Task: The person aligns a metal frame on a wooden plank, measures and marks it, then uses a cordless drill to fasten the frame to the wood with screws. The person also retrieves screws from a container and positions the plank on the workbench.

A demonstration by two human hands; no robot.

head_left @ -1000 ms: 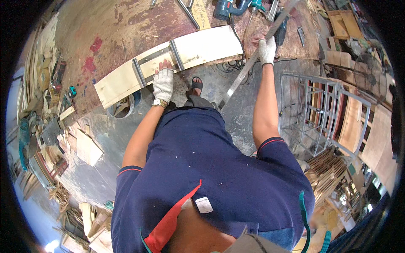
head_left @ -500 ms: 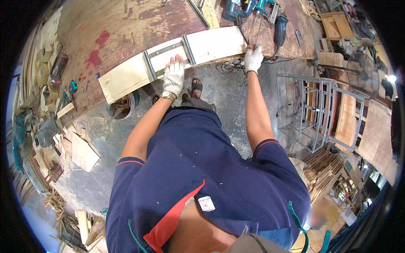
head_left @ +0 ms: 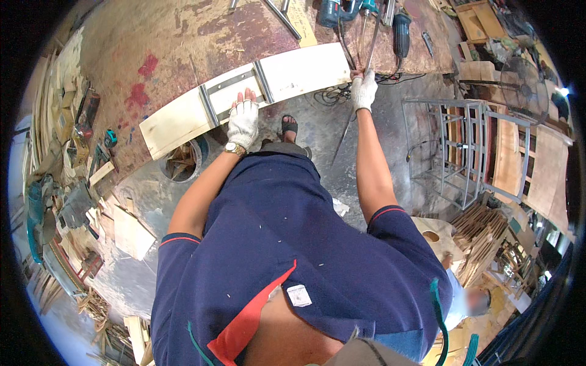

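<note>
Two gloves (head_left: 243, 125) (head_left: 364, 93), one wristwatch (head_left: 231, 147), one pale benchtop board (head_left: 311, 66), perhaps one fan (head_left: 524, 91)

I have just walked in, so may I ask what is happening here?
A person's gloved left hand rests at a metal frame, which lies on a pale board along the near edge of the bench. The gloved right hand grips a long metal bar. Power tools lie on the bench beyond that hand.

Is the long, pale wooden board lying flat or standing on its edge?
Flat: the board shows its broad face upward on the scuffed brown worktable, with a grey metal frame resting across it.
</note>
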